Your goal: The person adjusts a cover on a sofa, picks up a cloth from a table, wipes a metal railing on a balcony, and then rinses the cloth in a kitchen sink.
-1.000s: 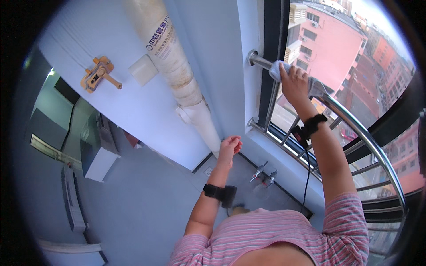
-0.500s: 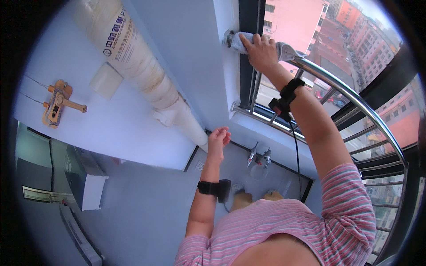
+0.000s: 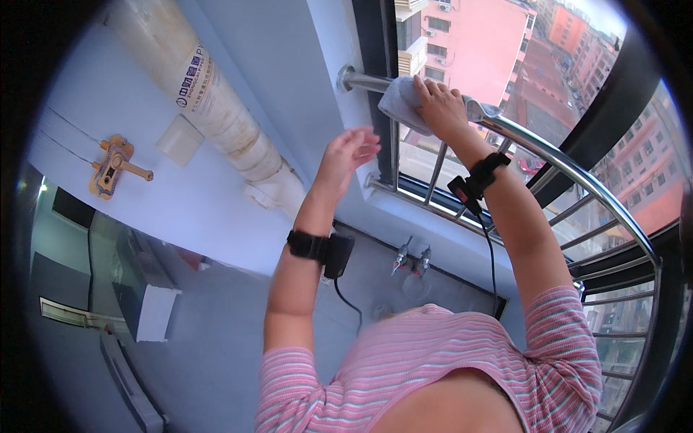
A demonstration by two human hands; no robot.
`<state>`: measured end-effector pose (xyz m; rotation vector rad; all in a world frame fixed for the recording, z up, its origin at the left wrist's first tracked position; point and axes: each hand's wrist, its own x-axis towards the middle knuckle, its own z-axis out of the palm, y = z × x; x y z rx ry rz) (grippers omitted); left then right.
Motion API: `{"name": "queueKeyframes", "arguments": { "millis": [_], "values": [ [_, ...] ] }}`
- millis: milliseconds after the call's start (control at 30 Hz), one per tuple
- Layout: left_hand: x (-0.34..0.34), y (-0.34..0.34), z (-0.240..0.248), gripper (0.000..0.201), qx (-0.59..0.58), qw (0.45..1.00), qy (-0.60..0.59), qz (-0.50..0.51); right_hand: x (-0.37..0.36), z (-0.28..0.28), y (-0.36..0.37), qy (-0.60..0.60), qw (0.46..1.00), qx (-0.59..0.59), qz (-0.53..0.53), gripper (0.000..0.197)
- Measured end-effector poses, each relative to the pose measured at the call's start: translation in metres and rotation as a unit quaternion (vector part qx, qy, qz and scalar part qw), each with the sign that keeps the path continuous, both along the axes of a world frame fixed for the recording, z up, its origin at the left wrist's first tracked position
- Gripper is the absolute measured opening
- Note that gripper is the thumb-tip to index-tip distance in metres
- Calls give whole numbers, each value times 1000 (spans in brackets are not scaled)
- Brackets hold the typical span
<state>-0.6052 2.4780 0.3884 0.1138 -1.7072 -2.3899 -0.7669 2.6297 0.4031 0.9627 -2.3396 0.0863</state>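
My right hand (image 3: 440,108) is wrapped over a grey cloth (image 3: 401,105), which drapes around the top of a shiny metal railing (image 3: 538,137) by the window. Part of the cloth sticks out past the hand on both sides. To the left, my left hand (image 3: 348,160) is raised in the air in front of the wall, its fingers loosely bent and apart, with nothing in it. It is near the railing's wall end but does not touch it. Black straps with small boxes sit on both wrists.
A thick white pipe (image 3: 238,123) runs down the left wall beside a blank switch plate (image 3: 179,140) and a wooden hand crank (image 3: 115,167) with wires. Two taps (image 3: 411,258) sit low by the wall. Beyond the railing are the window and buildings outside.
My left hand has risen toward the railing's wall end. My right hand and the cloth have shifted slightly along the rail, away from the wall, baring more metal there. The view has moved a little.
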Motion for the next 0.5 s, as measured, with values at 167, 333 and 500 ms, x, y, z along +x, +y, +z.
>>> {"name": "queueKeyframes", "arguments": {
  "millis": [167, 333, 500],
  "values": [
    [-55, 59, -3, 30, 156, 984, -28, -86, 7, 19, 22, -122, 992, 11, -42, 59],
    [-120, 100, -18, 44, 206, 977, -54, -27, 11, 15, 74, -18, 993, -11, 113, 53],
    [-136, 134, -3, 56, 141, 981, -62, 119, 7, 11, 113, -59, 981, -60, 178, 44]
  ]
}}
